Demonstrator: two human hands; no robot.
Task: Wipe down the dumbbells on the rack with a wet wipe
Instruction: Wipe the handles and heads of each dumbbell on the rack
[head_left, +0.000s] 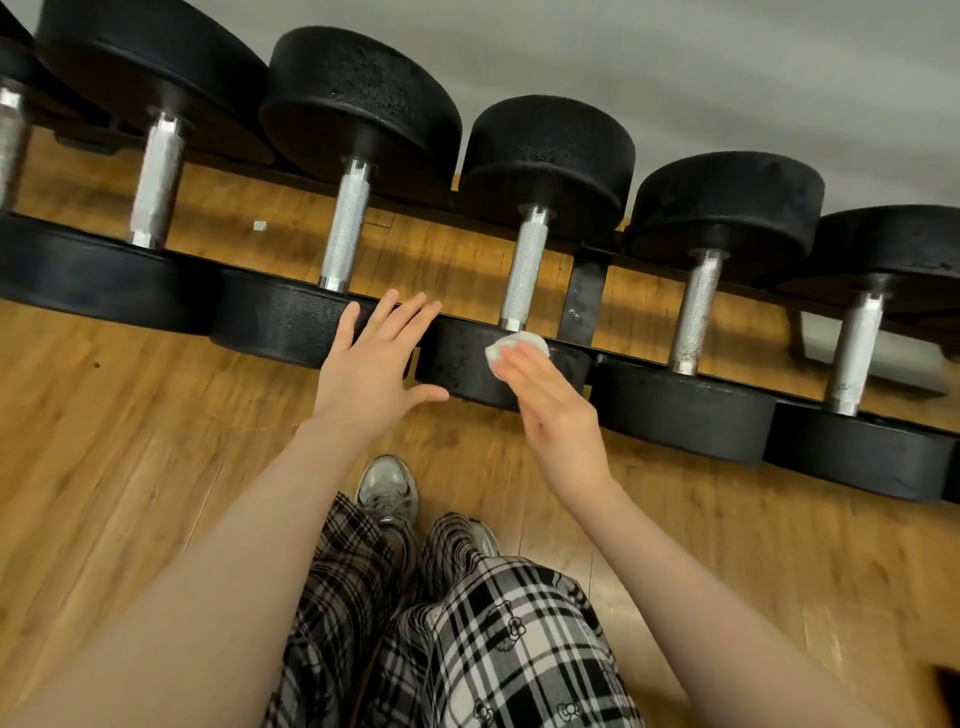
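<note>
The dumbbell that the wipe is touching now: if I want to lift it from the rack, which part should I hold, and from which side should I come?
Probably grip the knurled silver handle of the dumbbell, coming from above. It lies bare between the two wide black heads, which look too broad to grip. The right hand presses the wipe on the near head.

R hand (558, 410) presses wipe (511, 347) on dumbbell (470, 364), L hand (371, 364) open
</note>
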